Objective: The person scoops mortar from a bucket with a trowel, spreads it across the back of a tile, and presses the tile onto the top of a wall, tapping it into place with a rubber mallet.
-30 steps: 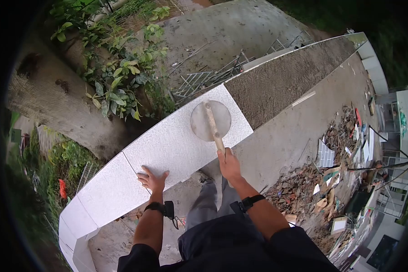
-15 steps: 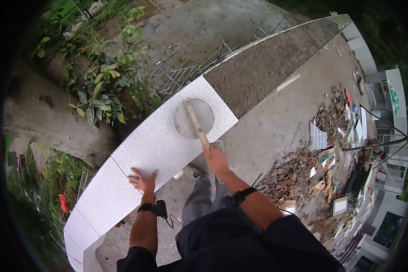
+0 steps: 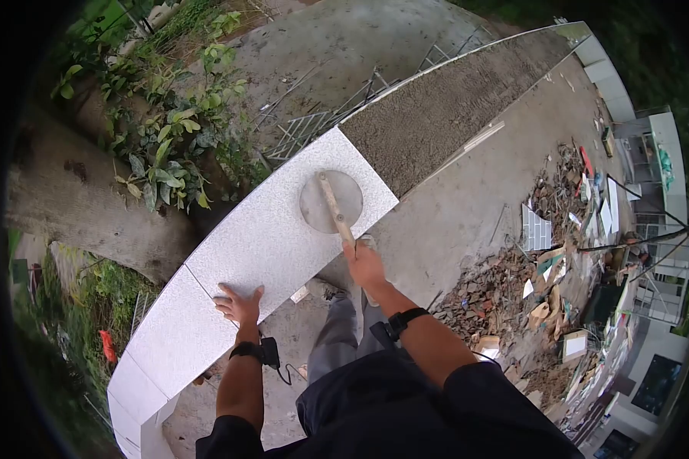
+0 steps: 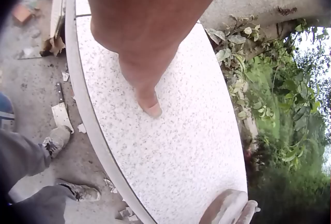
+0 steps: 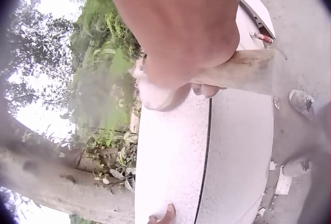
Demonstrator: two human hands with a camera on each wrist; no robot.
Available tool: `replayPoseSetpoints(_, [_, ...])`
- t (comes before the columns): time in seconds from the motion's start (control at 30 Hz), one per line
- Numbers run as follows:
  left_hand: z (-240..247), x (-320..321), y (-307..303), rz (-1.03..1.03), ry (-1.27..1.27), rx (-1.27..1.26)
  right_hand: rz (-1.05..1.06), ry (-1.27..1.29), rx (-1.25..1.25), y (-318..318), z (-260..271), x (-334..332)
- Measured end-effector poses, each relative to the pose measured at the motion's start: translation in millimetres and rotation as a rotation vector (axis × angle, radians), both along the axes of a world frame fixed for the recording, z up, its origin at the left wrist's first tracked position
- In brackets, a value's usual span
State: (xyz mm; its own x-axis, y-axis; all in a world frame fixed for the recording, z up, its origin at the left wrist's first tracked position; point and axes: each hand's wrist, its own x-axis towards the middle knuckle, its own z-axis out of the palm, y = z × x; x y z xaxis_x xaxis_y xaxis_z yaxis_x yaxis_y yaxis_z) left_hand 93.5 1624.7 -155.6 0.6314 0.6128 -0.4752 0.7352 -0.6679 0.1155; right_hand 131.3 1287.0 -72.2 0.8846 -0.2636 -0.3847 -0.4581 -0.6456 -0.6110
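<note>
My right hand [image 3: 366, 266] grips the wooden handle [image 3: 331, 205] of a round disc-headed mallet [image 3: 311, 205]. The handle runs across the top of the wide grey disc, fixed at two round spots. The disc overlaps the end of a speckled white slab [image 3: 272, 241] on a curved wall top. In the left wrist view, part of the mallet [image 4: 225, 208] shows at the bottom edge. My left hand [image 3: 239, 304] rests on the slab with fingers spread, close to a dark joint line. The right wrist view shows the handle's butt [image 5: 253, 68] sticking out behind the hand.
Rough grey mortar [image 3: 452, 107] covers the wall top beyond the slab. A tree trunk [image 3: 92, 206] and leafy branches [image 3: 164, 161] stand along the far side. Rubble [image 3: 482, 283] lies on the ground to the right. A knife-like tool [image 4: 60, 111] lies near my shoes.
The view has swung, so the slab and both hands appear farther left than at first. Over the last half second the mallet has shifted slightly toward the slab's mortar end. The left hand stays put.
</note>
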Motion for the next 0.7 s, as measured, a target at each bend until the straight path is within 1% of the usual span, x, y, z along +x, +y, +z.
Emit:
replayPoseSetpoints(0.07, [2, -2, 0, -0.013, -0.001, 0.015, 0.015, 0.027, -0.036, -1, 6, 8])
replayPoseSetpoints(0.17, [-2, -4, 2, -0.007, 0.004, 0.000, 0.014, 0.021, -0.002, 0, 13, 5])
replayPoseSetpoints(0.23, [0, -10, 4, -0.007, 0.021, 0.001, -0.024, 0.023, 0.045, 1, 16, 1])
replayPoseSetpoints(0.27, [0, -3, 1, -0.006, 0.007, -0.011, -0.025, 0.012, 0.043, -1, 11, 4])
replayPoseSetpoints(0.33, [4, 3, -1, -0.017, -0.001, -0.007, -0.023, 0.109, -0.012, 0, -1, 5])
replayPoseSetpoints(0.4, [9, -9, 0, -0.011, 0.012, -0.003, -0.003, 0.117, -0.023, -3, -7, 0])
replayPoseSetpoints(0.47, [21, 4, -3, -0.031, 0.041, -0.018, 0.013, 0.126, -0.053, -8, -7, 7])
replayPoseSetpoints(0.5, [13, 3, 1, -0.111, -0.038, -0.026, 0.041, 0.145, -0.061, -8, -7, 5])
replayPoseSetpoints(0.53, [11, -4, 15, -0.159, -0.110, -0.008, 0.083, 0.114, -0.101, -9, -18, 2])
replayPoseSetpoints(0.57, [28, 2, 23, -0.228, -0.137, -0.008, 0.078, 0.106, -0.087, -11, -21, 1])
replayPoseSetpoints(0.6, [21, 1, 48, -0.315, -0.161, -0.017, 0.055, 0.083, -0.018, -7, -1, 7])
replayPoseSetpoints(0.63, [27, 6, 71, -0.399, -0.165, -0.048, 0.056, 0.133, 0.036, -17, -31, 4])
replayPoseSetpoints(0.67, [28, 6, 89, -0.490, -0.172, -0.048, -0.021, 0.070, 0.187, -20, -38, 1])
replayPoseSetpoints(0.7, [35, 0, 99, -0.443, -0.106, -0.022, -0.021, 0.105, 0.189, -18, -27, 3])
